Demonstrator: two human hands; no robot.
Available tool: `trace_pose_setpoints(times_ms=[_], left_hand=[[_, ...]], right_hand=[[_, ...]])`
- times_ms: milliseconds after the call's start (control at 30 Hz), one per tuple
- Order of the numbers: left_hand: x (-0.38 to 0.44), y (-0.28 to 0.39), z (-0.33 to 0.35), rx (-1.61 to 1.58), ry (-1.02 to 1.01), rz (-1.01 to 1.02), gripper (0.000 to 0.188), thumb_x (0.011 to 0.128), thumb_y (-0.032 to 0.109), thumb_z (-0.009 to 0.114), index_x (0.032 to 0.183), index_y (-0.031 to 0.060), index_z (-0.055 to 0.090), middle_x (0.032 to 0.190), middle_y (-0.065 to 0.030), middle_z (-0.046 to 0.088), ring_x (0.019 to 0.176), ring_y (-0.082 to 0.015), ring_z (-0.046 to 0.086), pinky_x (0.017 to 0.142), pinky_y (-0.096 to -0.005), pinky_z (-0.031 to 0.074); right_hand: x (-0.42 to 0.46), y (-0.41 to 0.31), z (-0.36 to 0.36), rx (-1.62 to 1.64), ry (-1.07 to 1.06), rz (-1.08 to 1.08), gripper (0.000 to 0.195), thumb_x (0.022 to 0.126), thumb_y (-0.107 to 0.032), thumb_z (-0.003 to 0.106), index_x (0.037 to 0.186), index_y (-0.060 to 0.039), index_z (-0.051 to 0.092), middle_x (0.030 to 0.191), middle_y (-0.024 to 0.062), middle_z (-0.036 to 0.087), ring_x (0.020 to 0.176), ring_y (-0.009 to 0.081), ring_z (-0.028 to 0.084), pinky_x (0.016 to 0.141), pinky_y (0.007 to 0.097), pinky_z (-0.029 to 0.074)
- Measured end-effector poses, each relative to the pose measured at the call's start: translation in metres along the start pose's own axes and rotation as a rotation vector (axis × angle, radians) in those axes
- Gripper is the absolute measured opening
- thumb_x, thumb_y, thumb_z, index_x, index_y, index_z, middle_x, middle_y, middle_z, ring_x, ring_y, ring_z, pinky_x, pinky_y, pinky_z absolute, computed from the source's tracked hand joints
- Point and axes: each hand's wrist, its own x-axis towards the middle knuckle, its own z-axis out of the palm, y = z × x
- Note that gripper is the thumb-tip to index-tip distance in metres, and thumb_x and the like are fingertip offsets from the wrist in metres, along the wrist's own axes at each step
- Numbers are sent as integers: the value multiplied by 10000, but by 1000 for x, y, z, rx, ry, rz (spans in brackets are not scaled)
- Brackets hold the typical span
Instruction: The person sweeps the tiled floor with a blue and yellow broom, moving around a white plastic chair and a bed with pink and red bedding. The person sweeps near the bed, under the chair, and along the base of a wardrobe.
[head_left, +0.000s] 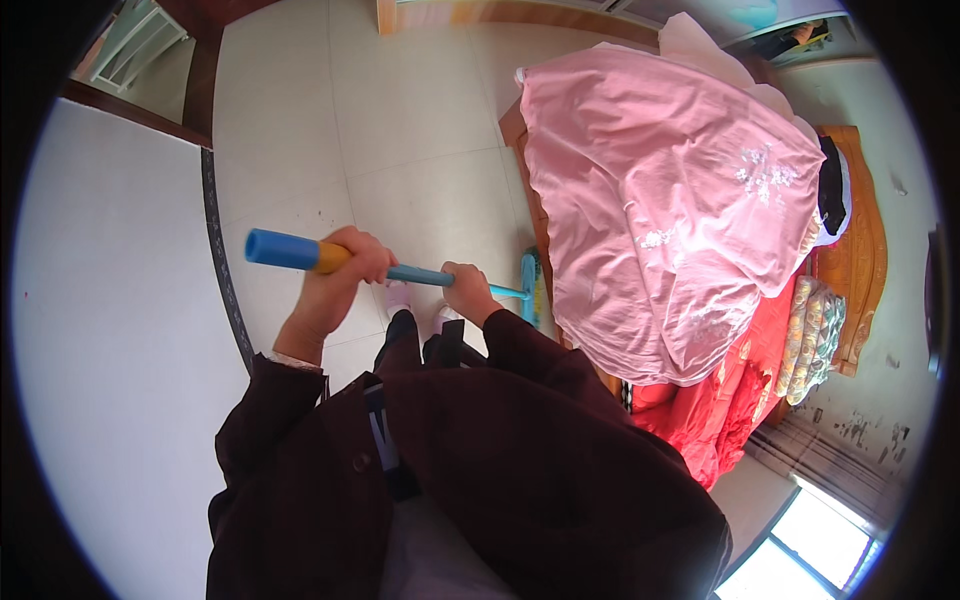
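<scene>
A broom (420, 275) with a blue handle slants across the space before me, its blue and yellow grip end up at the left. My left hand (349, 262) is wrapped around the handle at the yellow band. Lower down the same handle, my right hand (471, 292) grips it. The broom's light blue head (530, 289) is by the floor, right beside the wooden side of the bed (538, 214). Part of its bristles shows below the head; whether they touch the bed frame I cannot tell.
A pink sheet (660, 187) with white flowers covers much of the bed, over red bedding (720, 405). Folded quilts (810, 337) lie by the carved wooden headboard (855, 285). A white wall (120, 315) rises at left, near a doorway (142, 67). Small specks dot the tiled floor (281, 172).
</scene>
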Motion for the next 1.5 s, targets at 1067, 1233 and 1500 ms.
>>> trace_pose_setpoints(times_ms=[1067,1233,1500], left_hand=[[25,-224,75,134,-485,-727,165,955,244,502,838,128,482,903,-39,558,1093,-226,542,990,-373,370],[68,-175,19,-17,-190,-452,101,958,127,462,859,111,473,820,-36,513,951,-233,539,1049,-446,321],[50,-55,-30,59,64,-11,171,901,104,509,735,107,465,679,-32,471,768,-194,514,1050,-510,306]], right_hand=[[-142,212,101,7,304,573,121,780,-116,516,850,-137,612,816,117,628,887,345,577,772,486,436],[-24,158,42,-63,119,428,149,773,-115,541,876,-156,640,871,96,641,949,310,573,827,442,419],[67,31,22,-93,40,79,165,766,-76,542,867,-168,635,868,85,629,951,294,563,821,430,413]])
